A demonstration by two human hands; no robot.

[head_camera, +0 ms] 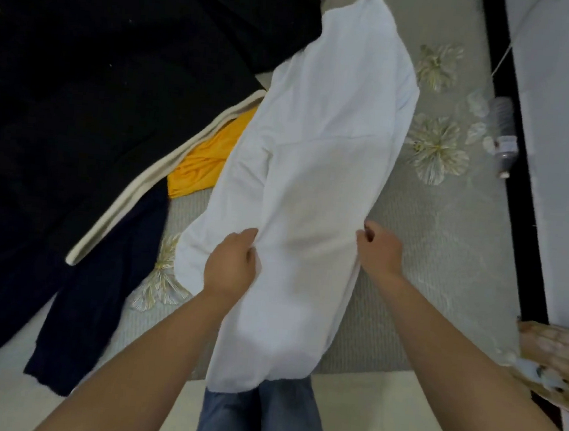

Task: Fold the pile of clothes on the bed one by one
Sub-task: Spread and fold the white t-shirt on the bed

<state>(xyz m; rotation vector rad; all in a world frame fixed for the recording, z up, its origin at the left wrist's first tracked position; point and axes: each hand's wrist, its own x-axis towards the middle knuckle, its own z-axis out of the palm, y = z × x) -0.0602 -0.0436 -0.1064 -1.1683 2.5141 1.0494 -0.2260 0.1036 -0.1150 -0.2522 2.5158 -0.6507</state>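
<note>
Both sets of fingers pinch the white garment (318, 170), the left hand (232, 265) its left fold and the right hand (378, 249) its right edge, as it lies lengthwise on the flower-patterned bed cover (447, 229), black clothes (99, 78) and a yellow garment (205, 163) at ten o'clock.

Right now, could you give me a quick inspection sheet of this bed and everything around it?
Surface: grey bedspread with flower patterns.
Job's things: white garment lies lengthwise, near end hanging over the bed edge.
Clutter: black clothing, yellow garment, navy garment, cream strip at left.
Hands: left hand and right hand pinch the white garment's sides.
Cables: thin cord by the wall.
Surroundings: plastic bottle, white wall.
</note>
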